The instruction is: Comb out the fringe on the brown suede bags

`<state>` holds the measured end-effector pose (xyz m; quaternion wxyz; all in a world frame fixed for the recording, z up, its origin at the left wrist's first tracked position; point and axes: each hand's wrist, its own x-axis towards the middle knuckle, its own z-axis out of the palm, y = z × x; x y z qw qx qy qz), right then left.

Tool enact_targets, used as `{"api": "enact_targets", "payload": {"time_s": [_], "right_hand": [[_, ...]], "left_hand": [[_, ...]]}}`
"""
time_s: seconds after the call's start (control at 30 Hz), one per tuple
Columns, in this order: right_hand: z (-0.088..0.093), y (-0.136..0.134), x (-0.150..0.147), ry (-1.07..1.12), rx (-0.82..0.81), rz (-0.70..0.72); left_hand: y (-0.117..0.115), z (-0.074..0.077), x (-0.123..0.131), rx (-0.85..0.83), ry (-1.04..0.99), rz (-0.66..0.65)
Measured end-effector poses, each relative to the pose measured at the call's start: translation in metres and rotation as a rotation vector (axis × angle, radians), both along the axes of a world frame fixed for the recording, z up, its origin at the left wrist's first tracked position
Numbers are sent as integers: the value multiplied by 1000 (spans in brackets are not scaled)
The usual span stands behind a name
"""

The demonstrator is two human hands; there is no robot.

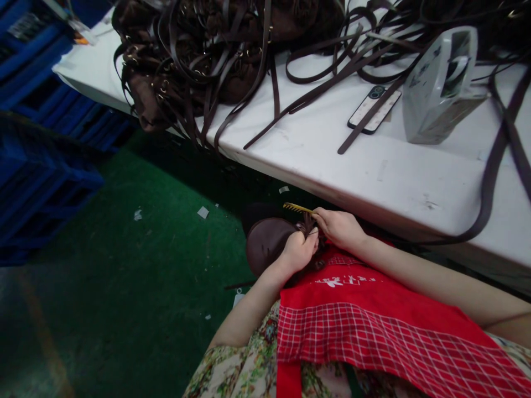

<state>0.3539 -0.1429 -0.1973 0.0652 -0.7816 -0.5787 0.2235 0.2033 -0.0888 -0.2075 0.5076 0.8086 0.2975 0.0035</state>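
Observation:
A dark brown bag (267, 243) rests by my lap, its rounded leather base turned to the left. My left hand (299, 251) is closed on the gathered brown strands of a tassel (307, 224) at the bag's top. Just beyond, my right hand (341, 226) pinches one end of a yellow comb (296, 208). Its teeth point down and left, close above the tassel. My fingers and the bag's folds hide part of the tassel.
A white table (290, 160) runs along the far side. On it lie a heap of brown bags (145, 97), loose straps (323, 94), a phone (367, 113) under a strap, and a grey plastic holder (431, 94). Blue pallets (45, 182) stand left on the green floor (136, 309).

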Motion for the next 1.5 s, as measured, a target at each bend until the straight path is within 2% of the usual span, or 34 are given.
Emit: {"api": "enact_targets", "payload": {"time_s": [0.1,0.17,0.3,0.37,0.47,0.5,0.53,0.57,0.63,0.7,0.77,0.83,0.9,1.0,1.13,1.27,1.37,1.43,1.5], "right_hand": [[-3,5,-5,-75,-104,10],[-7,9,-8,-67,-163,12],[-19,15,-7,26,-182,10],[-25,21,0,90,-180,-30],[-33,36,15,135,-169,-114],[-34,40,20,141,-151,-127],[-36,44,24,150,-130,-129],[-37,46,29,160,-112,-123],[-38,45,36,221,-85,-140],[-38,37,42,393,-54,-193],[-35,27,45,674,12,-226],[-32,18,44,925,67,-182],[-28,9,38,1037,95,-110],[-28,-2,24,927,152,-8],[-43,-9,9,656,199,81],[-63,-2,8,658,86,5],[-67,6,11,726,31,-49],[-61,11,13,845,2,-58],[-50,15,14,1027,-39,-63]], "left_hand": [[-7,-2,10,195,114,101],[-8,-3,15,297,184,97],[-12,-4,20,364,249,59],[-21,-3,24,372,216,-19],[-34,0,27,342,116,-251],[-34,1,25,320,85,-257],[-30,1,22,279,52,-194],[-23,2,17,212,3,-68],[-1,1,2,23,-151,278],[22,-1,-14,-156,-295,566],[40,-4,-27,-282,-364,720],[51,-6,-35,-350,-395,748],[58,-7,-39,-353,-415,724],[66,-10,-39,-310,-412,700],[80,-17,-37,-369,-456,751],[94,-22,-36,-508,-492,802],[110,-18,-43,-571,-440,808],[124,-7,-49,-416,-288,824],[139,10,-53,-137,-138,889]]}}
